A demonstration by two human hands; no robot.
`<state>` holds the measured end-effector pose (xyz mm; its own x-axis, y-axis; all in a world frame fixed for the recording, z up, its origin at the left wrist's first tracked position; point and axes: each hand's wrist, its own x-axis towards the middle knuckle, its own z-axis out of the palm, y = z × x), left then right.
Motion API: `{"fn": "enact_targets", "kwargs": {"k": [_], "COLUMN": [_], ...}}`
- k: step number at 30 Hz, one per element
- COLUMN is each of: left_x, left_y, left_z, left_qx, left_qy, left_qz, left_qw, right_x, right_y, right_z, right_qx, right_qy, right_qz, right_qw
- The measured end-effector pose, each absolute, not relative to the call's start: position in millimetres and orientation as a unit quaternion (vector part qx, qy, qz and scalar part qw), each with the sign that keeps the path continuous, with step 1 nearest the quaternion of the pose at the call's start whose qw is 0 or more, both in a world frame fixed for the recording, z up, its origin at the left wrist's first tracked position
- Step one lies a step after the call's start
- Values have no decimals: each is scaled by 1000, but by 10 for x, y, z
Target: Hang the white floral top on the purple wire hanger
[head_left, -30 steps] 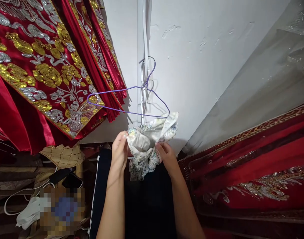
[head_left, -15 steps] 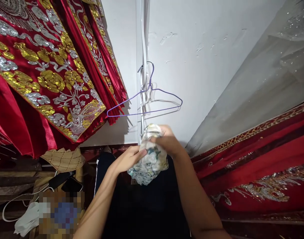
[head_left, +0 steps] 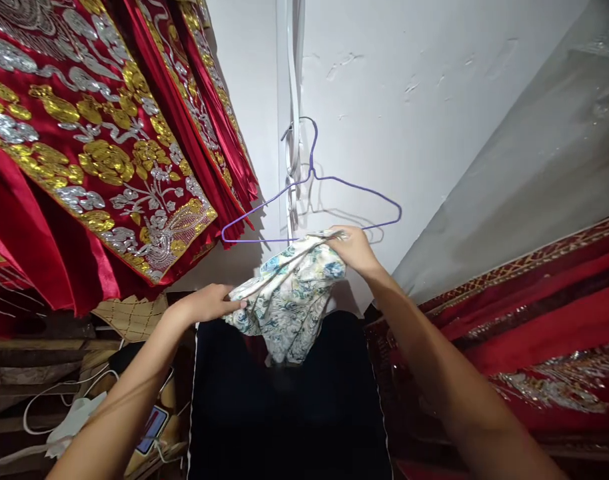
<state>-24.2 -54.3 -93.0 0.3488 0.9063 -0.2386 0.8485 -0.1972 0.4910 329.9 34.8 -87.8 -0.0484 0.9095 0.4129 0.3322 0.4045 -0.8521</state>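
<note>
A floral cloth (head_left: 294, 300), white with blue and green print, is stretched between my two hands above my dark-clad lap; its exact kind of garment I cannot make out. My left hand (head_left: 209, 303) pinches its left edge, thumb on top. At the upper right corner my right hand (head_left: 353, 250) grips it, fingers partly hidden behind the fabric. Just beyond, a purple wire hanger (head_left: 354, 185) hangs by its hook from a white strip (head_left: 293, 80) on the wall. The cloth's top edge overlaps the hanger's bottom bar in view; whether they touch I cannot tell.
Red embroidered garments (head_left: 109, 153) with gold and silver hang at the left. More red fabric (head_left: 549, 333) and a translucent cover (head_left: 514, 173) stand at the right. At lower left are a phone (head_left: 152, 429), white cables and a woven tan item (head_left: 134, 317). A white wall (head_left: 374, 87) faces me.
My hands have moved apart, spreading the bunched cloth wide. The left hand went left, the right hand up and right. The hanger has swung slightly, its right end now further right.
</note>
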Motion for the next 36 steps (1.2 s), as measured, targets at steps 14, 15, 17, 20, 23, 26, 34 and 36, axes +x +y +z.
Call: {"fn": "enact_targets", "kwargs": {"k": [14, 15, 17, 20, 23, 26, 34, 36], "left_x": [422, 415, 367, 294, 295, 334, 234, 181], "left_y": [-137, -108, -53, 9, 48, 52, 34, 45], "left_z": [79, 68, 47, 45, 60, 61, 127, 159], "left_qx": [828, 819, 806, 806, 820, 821, 805, 787], "left_qy": [402, 400, 397, 394, 396, 414, 430, 445], "left_qz": [391, 412, 439, 441, 412, 390, 403, 421], "left_qw": [-6, -10, -22, -32, -35, -46, -70, -77], "right_x": [3278, 3302, 3428, 3711, 3918, 3967, 4130, 4186], "right_y": [-276, -336, -428, -485, -501, -544, -701, -662], "right_z": [-691, -683, -629, -455, -266, -199, -156, -81], "right_qx": [-383, -394, -433, -515, -560, -567, -546, -533], "right_qy": [-683, -674, -645, -592, -600, -602, -664, -682], "right_qz": [430, 424, 356, 172, 84, 59, 131, 174], "right_qw": [449, 459, 519, 596, 565, 559, 494, 470]}}
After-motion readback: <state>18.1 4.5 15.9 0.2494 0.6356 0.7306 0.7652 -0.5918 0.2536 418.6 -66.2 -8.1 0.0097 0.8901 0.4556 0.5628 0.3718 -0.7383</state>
